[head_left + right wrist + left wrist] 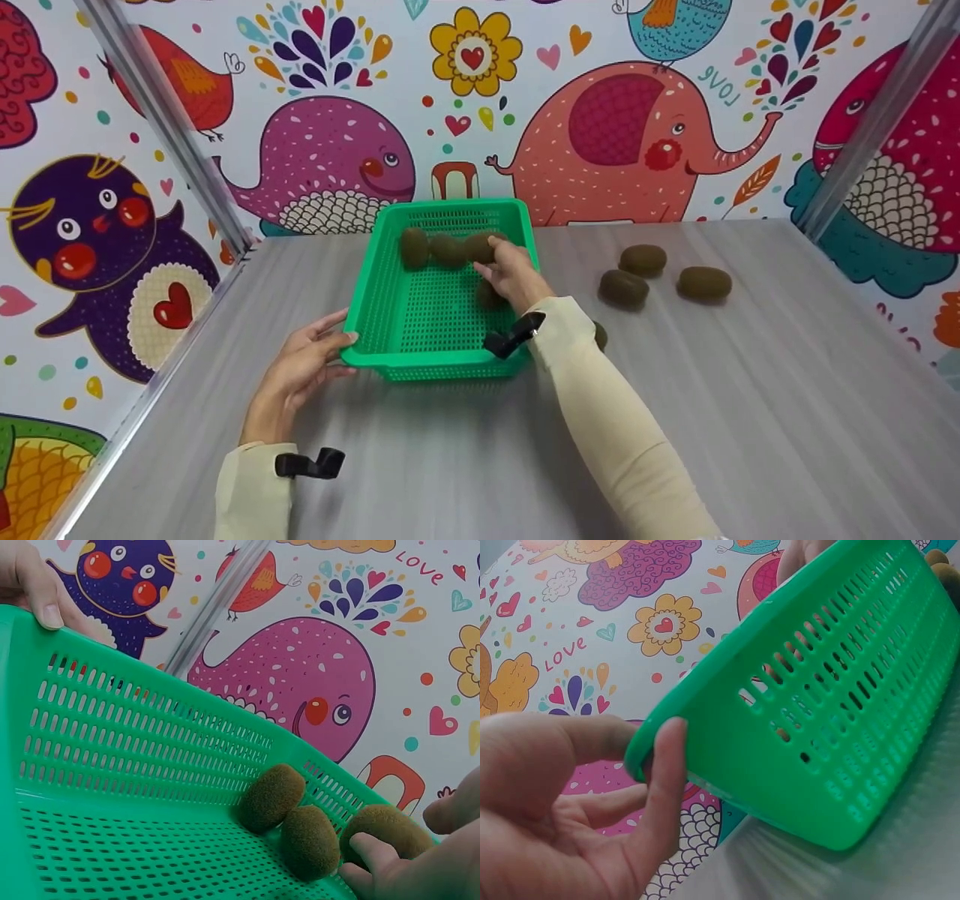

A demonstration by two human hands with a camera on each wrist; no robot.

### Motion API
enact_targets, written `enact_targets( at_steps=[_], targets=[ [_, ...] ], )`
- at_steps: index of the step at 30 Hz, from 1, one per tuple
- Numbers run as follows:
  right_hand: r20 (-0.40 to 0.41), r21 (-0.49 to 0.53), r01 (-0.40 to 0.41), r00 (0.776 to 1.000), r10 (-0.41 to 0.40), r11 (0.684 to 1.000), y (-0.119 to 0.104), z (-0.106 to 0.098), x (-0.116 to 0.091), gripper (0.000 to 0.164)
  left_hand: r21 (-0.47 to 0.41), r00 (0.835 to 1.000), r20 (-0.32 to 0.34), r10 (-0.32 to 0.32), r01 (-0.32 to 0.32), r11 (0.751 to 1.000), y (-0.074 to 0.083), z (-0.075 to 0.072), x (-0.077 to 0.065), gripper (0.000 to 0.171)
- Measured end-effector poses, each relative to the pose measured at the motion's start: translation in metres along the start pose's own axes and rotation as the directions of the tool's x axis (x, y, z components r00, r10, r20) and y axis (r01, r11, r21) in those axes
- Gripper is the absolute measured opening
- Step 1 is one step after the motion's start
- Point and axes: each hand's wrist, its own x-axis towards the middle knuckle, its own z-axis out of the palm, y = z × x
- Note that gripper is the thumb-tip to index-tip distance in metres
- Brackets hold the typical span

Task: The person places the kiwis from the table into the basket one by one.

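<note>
A green plastic basket with slotted walls stands on the table. My left hand pinches its rim at the near left corner, thumb and fingers on either side in the left wrist view. Inside, my right hand holds a brown fuzzy kiwi by the far wall. Beside that one in a row lie a second kiwi and a third kiwi. Another kiwi in the basket is partly hidden under the right hand.
On the table to the right lie three loose kiwis, a back kiwi, a near kiwi and a right kiwi. One more kiwi peeks out behind the right sleeve. A cartoon-printed wall stands behind the basket.
</note>
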Motion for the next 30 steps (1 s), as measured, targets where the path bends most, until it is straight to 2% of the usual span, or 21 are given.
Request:
enact_targets(
  at_steps=[4, 8, 16, 26, 30],
  targets=[
    [-0.003, -0.032, 0.006, 1.0, -0.006, 0.999, -0.002, -0.002, -0.003, 0.07, 0.019, 1.0, -0.008, 0.011, -0.011, 1.0, -0.001, 0.001, 0.001, 0.066],
    [0.031, -0.05, 0.002, 1.0, 0.0, 0.999, -0.006, -0.005, -0.008, 0.071, 0.025, 1.0, -0.012, 0.016, -0.015, 1.0, -0.001, 0.002, 0.001, 0.066],
    [0.137, -0.077, 0.031, 0.99, -0.02, 0.997, -0.02, -0.015, -0.024, 0.063, 0.014, 1.0, -0.008, 0.007, -0.007, 1.0, 0.0, 0.001, 0.001, 0.068],
    [0.174, -0.151, 0.07, 0.984, -0.043, 0.986, -0.034, -0.029, -0.045, 0.052, 0.025, 1.0, -0.013, -0.008, 0.008, 1.0, -0.001, -0.001, 0.0, 0.067],
    [0.218, -0.207, 0.115, 0.974, -0.068, 0.972, -0.036, -0.035, -0.054, 0.056, 0.018, 1.0, -0.006, -0.006, 0.006, 1.0, -0.001, -0.001, 0.0, 0.069]
  ],
)
